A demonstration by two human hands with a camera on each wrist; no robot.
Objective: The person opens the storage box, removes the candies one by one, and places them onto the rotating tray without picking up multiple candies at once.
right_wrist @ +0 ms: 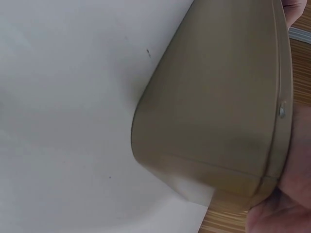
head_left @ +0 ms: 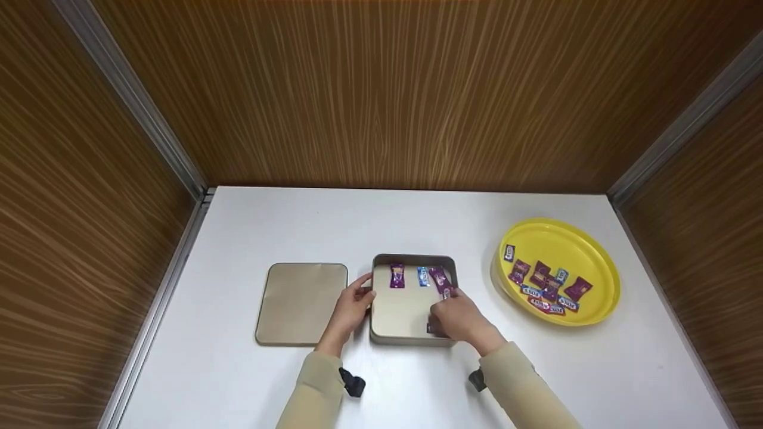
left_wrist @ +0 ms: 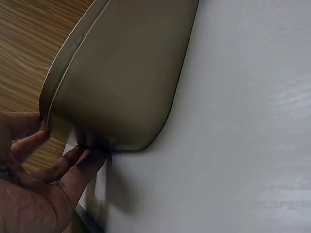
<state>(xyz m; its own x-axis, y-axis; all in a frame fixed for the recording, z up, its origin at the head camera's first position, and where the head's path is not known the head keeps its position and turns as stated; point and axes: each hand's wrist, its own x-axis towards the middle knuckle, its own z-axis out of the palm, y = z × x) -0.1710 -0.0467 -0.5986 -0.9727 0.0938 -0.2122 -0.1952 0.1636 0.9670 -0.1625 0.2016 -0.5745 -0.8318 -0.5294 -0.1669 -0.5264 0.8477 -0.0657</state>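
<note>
A square gold tin box [head_left: 411, 342] stands on the table with several wrapped candies in it. A purple candy [head_left: 397, 276], a blue-and-white candy [head_left: 424, 276] and another purple candy [head_left: 439, 277] lie toward its far side. My left hand [head_left: 353, 307] grips the tin's left wall, fingers at the rim and low on the outside in the left wrist view. Over the right wall reaches my right hand [head_left: 459, 316], its curled fingers down inside. They pinch a dark-wrapped candy [head_left: 430, 328], mostly hidden under the hand. Near the knuckles lies a small candy [head_left: 446, 293].
A gold lid [head_left: 303, 304] lies flat left of the tin. To the right, a round yellow container [head_left: 572, 244] bears several purple, blue and red wrapped candies. Wood-grain panels [head_left: 381, 95] enclose the white table [head_left: 357, 220] at the back and sides.
</note>
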